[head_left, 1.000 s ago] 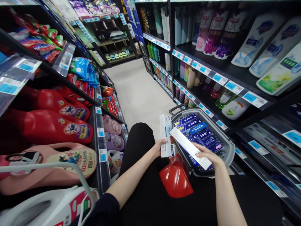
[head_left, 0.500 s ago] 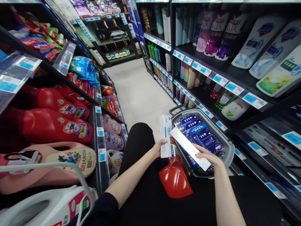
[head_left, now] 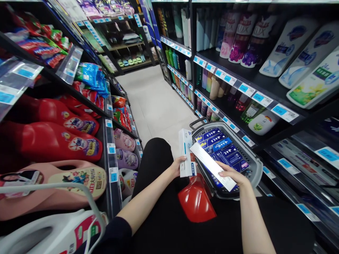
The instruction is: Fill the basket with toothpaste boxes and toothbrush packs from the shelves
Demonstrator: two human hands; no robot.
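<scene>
Hands sit at lower centre of the frame: the left hand (head_left: 177,166) grips an upright white box (head_left: 185,152), the right hand (head_left: 231,175) clasps a long flat white box (head_left: 213,166) slanted over the grey basket (head_left: 253,164), likely for reading. Blue boxes (head_left: 222,150) fill the basket; open aisle floor (head_left: 156,102) lies above centre.

My left hand (head_left: 177,165) sits just below centre, its forearm running down toward 7 o'clock into a dark sleeve, fingers curled shut around what it grips, thumb on the near side. My right hand (head_left: 231,175) lies at about 4 o'clock from it, palm down, fingers pinched closed, its bare forearm dropping toward 5 o'clock. The two hands are near each other, not touching.
</scene>
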